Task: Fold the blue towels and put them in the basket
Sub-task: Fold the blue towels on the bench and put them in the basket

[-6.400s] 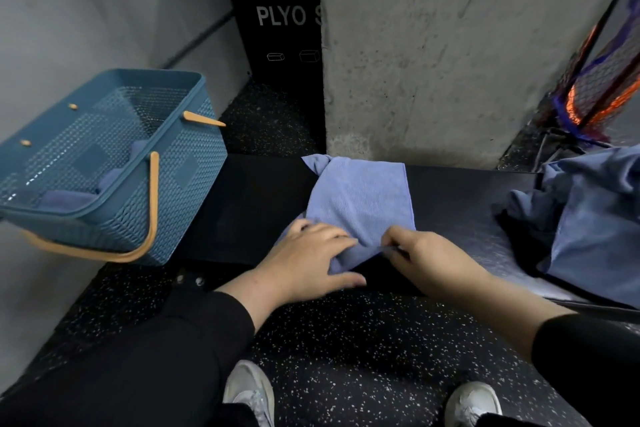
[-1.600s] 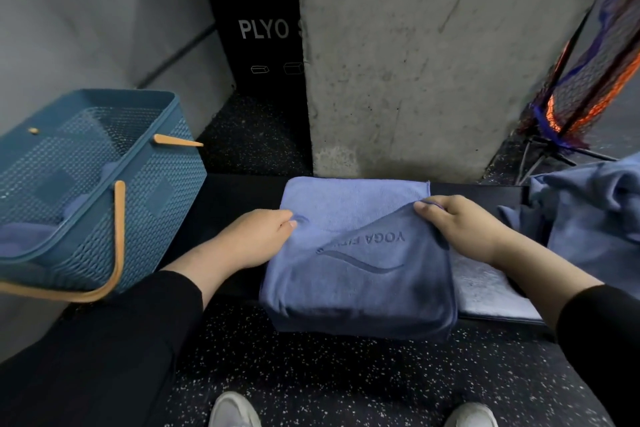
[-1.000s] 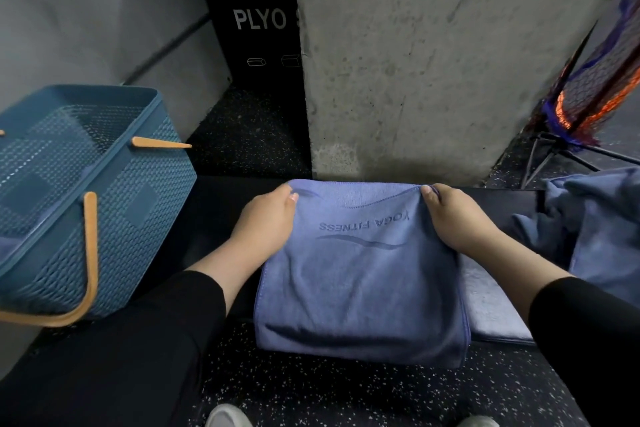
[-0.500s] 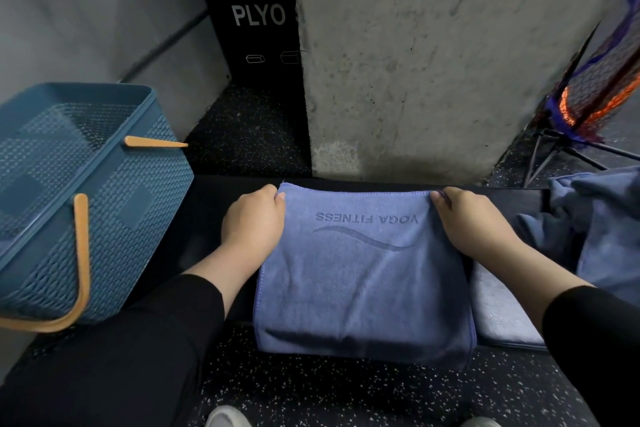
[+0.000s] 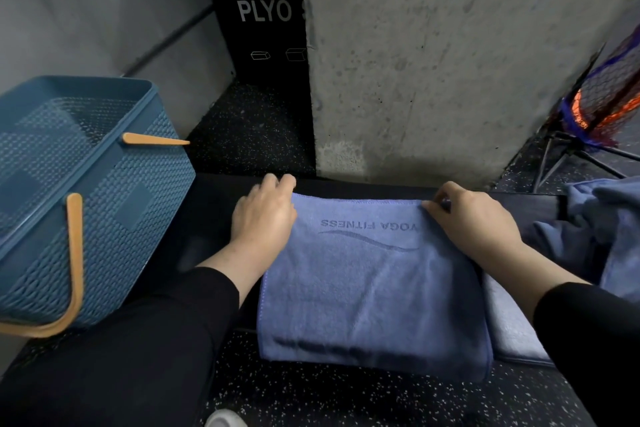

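Note:
A folded blue towel (image 5: 370,291) lies flat on a black bench (image 5: 207,211), its "YOGA FITNESS" print upside down to me and its near edge hanging over the bench front. My left hand (image 5: 266,218) covers the towel's far left corner with its fingers curled; its thumb is hidden. At the far right corner, my right hand (image 5: 474,222) pinches the towel's edge. The blue mesh basket (image 5: 114,204) with orange handles stands to the left of the bench, tilted, an arm's length from my left hand.
A heap of unfolded blue towels (image 5: 602,229) lies on the bench at the right. A paler folded cloth (image 5: 512,322) peeks out under the towel's right side. A concrete pillar (image 5: 433,62) stands just behind the bench, and an orange-blue net (image 5: 609,100) stands at the far right.
Both hands folded the towel's upper layer away from me and laid it flat against the far edge. In the last half second my left hand shifted slightly farther over the corner.

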Tool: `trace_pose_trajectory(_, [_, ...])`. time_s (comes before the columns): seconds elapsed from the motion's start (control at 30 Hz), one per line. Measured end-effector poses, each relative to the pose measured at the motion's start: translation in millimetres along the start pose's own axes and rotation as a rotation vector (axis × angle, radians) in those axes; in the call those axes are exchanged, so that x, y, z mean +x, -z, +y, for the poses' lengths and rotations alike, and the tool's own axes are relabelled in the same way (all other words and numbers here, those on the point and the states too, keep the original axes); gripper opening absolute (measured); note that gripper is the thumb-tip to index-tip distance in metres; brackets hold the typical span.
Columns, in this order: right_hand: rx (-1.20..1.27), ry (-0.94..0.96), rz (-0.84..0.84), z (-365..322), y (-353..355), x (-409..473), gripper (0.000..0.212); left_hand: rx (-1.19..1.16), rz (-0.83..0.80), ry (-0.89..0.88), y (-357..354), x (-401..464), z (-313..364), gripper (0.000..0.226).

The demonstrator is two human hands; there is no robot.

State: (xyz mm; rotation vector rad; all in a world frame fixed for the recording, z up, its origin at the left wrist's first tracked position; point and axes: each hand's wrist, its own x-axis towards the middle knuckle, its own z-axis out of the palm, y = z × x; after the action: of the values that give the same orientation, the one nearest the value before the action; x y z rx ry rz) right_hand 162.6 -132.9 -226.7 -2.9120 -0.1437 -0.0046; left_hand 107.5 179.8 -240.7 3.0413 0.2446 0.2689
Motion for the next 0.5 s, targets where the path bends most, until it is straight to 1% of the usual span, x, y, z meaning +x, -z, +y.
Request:
trace_pose_trajectory(0.03, [0.009,0.013,-0.009,1,1,-1,0.038,0.003,-0.008,-0.05,-3,2,-2,0.033])
trace_pose_trajectory(0.1, [0.033,0.045,-0.044,3,4,-2,0.044,0.01,-0.054,-0.134,-7,3,-5,0.04])
trace_pose_trajectory(0.2, [0.066,0.107,-0.111,9,6,0,0.049,-0.004,-0.074,-0.173,-7,3,-11,0.036])
trace_pose_trajectory(0.27, [0.082,0.147,-0.161,11,8,3,0.047,-0.041,-0.105,-0.179,-4,4,-11,0.037])
trace_pose_trajectory(0.33, [0.1,0.164,-0.193,12,7,8,0.042,-0.058,-0.178,-0.18,1,9,-10,0.04])
trace_pose_trajectory(0.4, [0.099,0.173,-0.217,11,6,12,0.031,-0.044,-0.224,-0.178,6,11,-6,0.033])
trace_pose_trajectory(0.47, [0.096,0.189,-0.217,7,5,12,0.019,-0.045,-0.217,-0.164,10,9,-2,0.017])
trace_pose_trajectory(0.5, [0.106,0.192,-0.205,6,6,11,0.017,-0.054,-0.212,-0.155,12,8,-1,0.009])
